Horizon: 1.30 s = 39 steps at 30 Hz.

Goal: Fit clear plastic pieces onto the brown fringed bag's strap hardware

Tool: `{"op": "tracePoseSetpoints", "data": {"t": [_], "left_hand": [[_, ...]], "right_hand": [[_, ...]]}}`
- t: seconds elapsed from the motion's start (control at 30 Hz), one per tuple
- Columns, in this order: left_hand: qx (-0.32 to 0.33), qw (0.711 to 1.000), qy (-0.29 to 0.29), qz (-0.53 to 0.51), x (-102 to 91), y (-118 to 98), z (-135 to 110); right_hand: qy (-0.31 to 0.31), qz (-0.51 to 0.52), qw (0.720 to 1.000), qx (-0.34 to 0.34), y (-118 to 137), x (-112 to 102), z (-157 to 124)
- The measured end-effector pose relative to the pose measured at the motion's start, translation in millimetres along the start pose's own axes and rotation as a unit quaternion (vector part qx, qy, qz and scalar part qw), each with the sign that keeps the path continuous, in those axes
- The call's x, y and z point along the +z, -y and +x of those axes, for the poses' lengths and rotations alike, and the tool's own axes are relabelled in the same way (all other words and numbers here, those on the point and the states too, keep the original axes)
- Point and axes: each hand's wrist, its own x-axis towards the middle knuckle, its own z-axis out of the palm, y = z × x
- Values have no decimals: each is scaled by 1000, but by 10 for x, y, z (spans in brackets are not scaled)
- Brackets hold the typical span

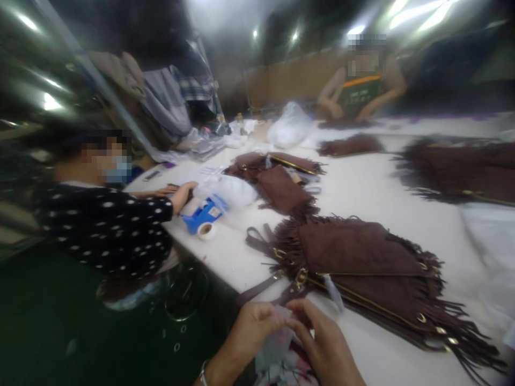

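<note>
My left hand (pixel 253 335) and my right hand (pixel 319 338) are close together at the table's near edge. Both are closed, thumbs and fingers pinching a small translucent whitish piece (pixel 284 312); blur hides its exact kind. Just beyond them lies a stack of dark brown fringed bags (pixel 354 249) with gold zips and rings. Brown straps (pixel 261 287) with gold clasps stretch from the stack toward my fingers. A thin whitish strip (pixel 333 292) hangs from the bags' zip side, near my right hand.
A blue tape dispenser (pixel 203 215) stands left, beside clear plastic bags (pixel 233 190). More brown bags (pixel 284 187) lie beyond, with another fringed pile (pixel 462 169) at right. One masked person (pixel 108 225) sits left; another person (pixel 360 94) works across the white table (pixel 362 187).
</note>
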Motion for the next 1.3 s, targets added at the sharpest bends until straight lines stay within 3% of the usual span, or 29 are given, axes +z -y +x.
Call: {"op": "tracePoseSetpoints", "data": {"t": [0.2, 0.43, 0.57, 0.8, 0.93, 1.07, 1.2, 1.3], "left_hand": [[-9, 999, -42, 4, -204, 282, 0], [-4, 996, -93, -11, -402, 508, 1], [12, 991, -118, 56, -490, 506, -63], [30, 971, -161, 175, -643, 420, -241], [81, 968, -145, 185, -702, 435, -261], [94, 976, -122, 156, -707, 479, -220], [58, 996, -61, 24, -687, 589, -150], [32, 996, -11, -79, -662, 642, -132]], "right_hand": [[46, 111, 990, 74, -192, 105, -62], [-15, 126, 977, 173, -636, 21, 14], [-31, 176, 964, 199, -561, 110, 172], [-88, 258, 917, 291, -371, 314, 450], [-102, 245, 909, 321, -393, 376, 537], [-99, 236, 926, 279, -439, 396, 548], [-59, 250, 936, 241, -395, 321, 530], [-40, 274, 932, 235, -326, 285, 523]]}}
